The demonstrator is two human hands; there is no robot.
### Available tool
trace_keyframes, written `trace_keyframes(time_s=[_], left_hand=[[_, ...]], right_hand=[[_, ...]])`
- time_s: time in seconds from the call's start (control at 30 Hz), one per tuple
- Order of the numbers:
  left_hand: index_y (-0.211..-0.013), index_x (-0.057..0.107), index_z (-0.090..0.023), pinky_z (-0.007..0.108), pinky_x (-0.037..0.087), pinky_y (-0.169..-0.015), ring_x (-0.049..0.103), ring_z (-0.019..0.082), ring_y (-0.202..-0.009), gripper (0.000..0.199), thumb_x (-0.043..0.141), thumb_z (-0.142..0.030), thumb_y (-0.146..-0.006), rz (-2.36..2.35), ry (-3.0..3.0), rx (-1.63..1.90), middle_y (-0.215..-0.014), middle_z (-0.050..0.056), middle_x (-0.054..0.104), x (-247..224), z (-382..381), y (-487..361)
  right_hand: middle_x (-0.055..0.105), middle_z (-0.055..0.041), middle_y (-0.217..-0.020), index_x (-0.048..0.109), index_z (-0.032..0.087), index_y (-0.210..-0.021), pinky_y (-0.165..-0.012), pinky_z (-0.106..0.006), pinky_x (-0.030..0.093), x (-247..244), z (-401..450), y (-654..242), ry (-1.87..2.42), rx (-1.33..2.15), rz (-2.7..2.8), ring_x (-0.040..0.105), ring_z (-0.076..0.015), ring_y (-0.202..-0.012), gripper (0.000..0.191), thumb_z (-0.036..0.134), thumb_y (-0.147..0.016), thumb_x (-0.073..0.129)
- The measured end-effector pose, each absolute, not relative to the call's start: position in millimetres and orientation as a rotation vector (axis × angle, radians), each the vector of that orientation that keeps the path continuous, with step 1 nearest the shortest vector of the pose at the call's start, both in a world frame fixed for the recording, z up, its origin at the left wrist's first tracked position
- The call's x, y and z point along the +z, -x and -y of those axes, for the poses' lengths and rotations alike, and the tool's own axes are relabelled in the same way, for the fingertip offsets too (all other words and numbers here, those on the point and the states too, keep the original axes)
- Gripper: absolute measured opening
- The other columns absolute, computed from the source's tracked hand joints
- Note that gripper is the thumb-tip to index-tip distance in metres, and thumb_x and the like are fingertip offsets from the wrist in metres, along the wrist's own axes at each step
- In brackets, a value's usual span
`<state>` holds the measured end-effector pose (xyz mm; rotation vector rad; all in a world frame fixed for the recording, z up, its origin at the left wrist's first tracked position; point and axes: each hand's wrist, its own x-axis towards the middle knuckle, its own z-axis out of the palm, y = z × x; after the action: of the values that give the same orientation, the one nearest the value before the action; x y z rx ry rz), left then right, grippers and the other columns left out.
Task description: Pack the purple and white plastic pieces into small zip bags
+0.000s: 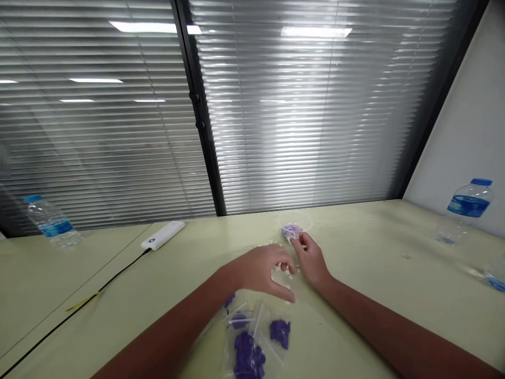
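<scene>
My left hand (266,267) hovers over the middle of the table, its thumb and fingers apart in a curve with nothing held between them. Small white pieces (289,275) lie scattered beneath and beside it. To its right, my right hand (310,258) pinches the near edge of a clear shallow container (305,220) with small purple bits (292,228) in it. Clear plastic bags (258,337) holding dark purple pieces (245,352) rest on the table nearer to me, below my left hand.
A white power bank (163,235) with a black cable (118,274) sits on the pale table (363,252) at the left. Water bottles stand at the far left (55,223) and right (465,208), with another partly visible at the right edge (496,275). Blinds rise behind.
</scene>
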<state>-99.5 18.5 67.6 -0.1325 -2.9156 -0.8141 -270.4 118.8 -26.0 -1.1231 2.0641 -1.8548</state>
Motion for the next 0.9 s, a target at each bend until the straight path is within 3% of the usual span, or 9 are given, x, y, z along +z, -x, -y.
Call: trace_keyframes(time_s=[0.13, 0.33, 0.5, 0.6, 0.73, 0.9], left_hand=[[-0.121, 0.070, -0.026, 0.039, 0.038, -0.105, 0.057, 0.029, -0.114, 0.055, 0.084, -0.053, -0.075, 2.892, 0.240, -0.635, -0.120, 0.007, 0.065, 38.4, -17.1, 107.7], [-0.130, 0.065, -0.030, 0.040, 0.032, -0.112, 0.050, 0.025, -0.127, 0.032, 0.053, -0.040, -0.103, 2.848, 0.162, -0.416, -0.133, 0.006, 0.062, 15.3, -1.8, 111.9], [-0.142, 0.054, -0.032, 0.038, 0.029, -0.115, 0.047, 0.022, -0.134, 0.037, 0.048, -0.032, -0.106, 2.856, 0.359, -0.469, -0.142, 0.002, 0.060, 13.2, -16.3, 113.2], [-0.128, 0.064, -0.028, 0.037, 0.031, -0.112, 0.055, 0.021, -0.125, 0.027, 0.052, -0.031, -0.104, 2.852, 0.376, -0.447, -0.128, 0.002, 0.068, 12.5, -15.0, 116.0], [-0.100, 0.072, -0.024, 0.036, 0.036, -0.103, 0.062, 0.019, -0.106, 0.015, 0.057, -0.028, -0.101, 2.815, 0.318, -0.338, -0.102, 0.001, 0.074, 11.6, 9.4, 118.2], [-0.093, 0.073, -0.024, 0.035, 0.042, -0.093, 0.062, 0.020, -0.100, 0.015, 0.062, -0.033, -0.098, 2.754, 0.161, -0.322, -0.100, 0.002, 0.072, 14.3, 39.3, 110.3]], right_hand=[[0.062, -0.0006, -0.082, 0.062, 0.021, -0.092, -0.072, -0.030, 0.045, -25.7, -119.4, 269.0, 1.124, -1.871, -2.044, 0.057, -0.0199, -0.078, 0.031, 0.052, -0.093, 0.057], [0.061, -0.0004, -0.083, 0.062, 0.021, -0.090, -0.073, -0.031, 0.045, -26.8, -117.1, 270.3, 1.074, -1.941, -1.999, 0.054, -0.0188, -0.074, 0.031, 0.051, -0.093, 0.055], [0.063, -0.0018, -0.089, 0.062, 0.021, -0.097, -0.079, -0.032, 0.045, -28.7, -113.8, 273.6, 1.016, -1.995, -2.024, 0.056, -0.0203, -0.081, 0.032, 0.052, -0.094, 0.054], [0.065, -0.0022, -0.095, 0.063, 0.021, -0.101, -0.079, -0.031, 0.044, -27.7, -114.0, 272.6, 1.039, -1.991, -2.041, 0.056, -0.0200, -0.084, 0.032, 0.051, -0.094, 0.055], [0.062, 0.0000, -0.087, 0.062, 0.020, -0.093, -0.075, -0.029, 0.042, -25.7, -115.9, 270.2, 1.030, -1.973, -2.026, 0.052, -0.0179, -0.078, 0.032, 0.052, -0.093, 0.056], [0.059, 0.0008, -0.084, 0.061, 0.020, -0.091, -0.074, -0.028, 0.041, -26.1, -116.5, 268.8, 1.039, -1.955, -2.005, 0.052, -0.0176, -0.078, 0.033, 0.053, -0.092, 0.057]])
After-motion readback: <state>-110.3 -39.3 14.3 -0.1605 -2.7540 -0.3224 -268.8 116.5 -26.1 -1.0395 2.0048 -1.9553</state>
